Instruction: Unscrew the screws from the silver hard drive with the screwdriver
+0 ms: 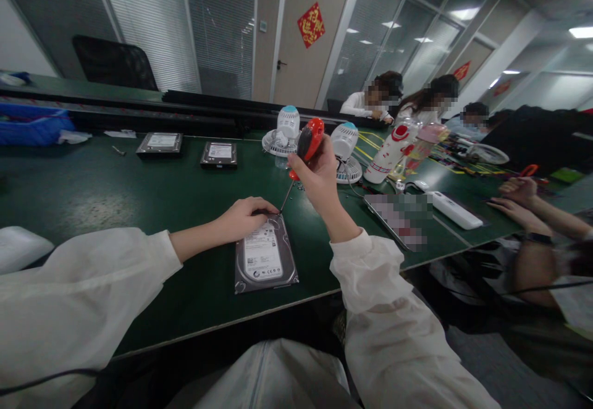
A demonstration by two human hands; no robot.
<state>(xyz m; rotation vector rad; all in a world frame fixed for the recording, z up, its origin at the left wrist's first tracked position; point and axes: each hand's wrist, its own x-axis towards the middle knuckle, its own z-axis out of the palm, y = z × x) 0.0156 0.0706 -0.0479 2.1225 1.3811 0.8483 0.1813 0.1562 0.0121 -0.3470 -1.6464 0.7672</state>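
Note:
A hard drive (264,251) with a white label lies flat on the green table near its front edge. My left hand (238,217) rests at the drive's far left corner, its fingers bent together over the far edge and steadying it. Above the drive, my right hand (319,174) is closed around the red and black handle of a screwdriver (311,140). The screwdriver leans, and its thin shaft runs down to the drive's far edge, beside my left fingertips. Whether the tip sits in a screw is too small to tell.
Two more hard drives, one at the left (160,143) and a smaller one (219,154), lie further back. Two small white fans (288,123) (345,140), a white bottle (386,152) and a white power strip (456,209) stand right. A co-worker's hands (519,202) are at far right; a blue bin (34,126) is left.

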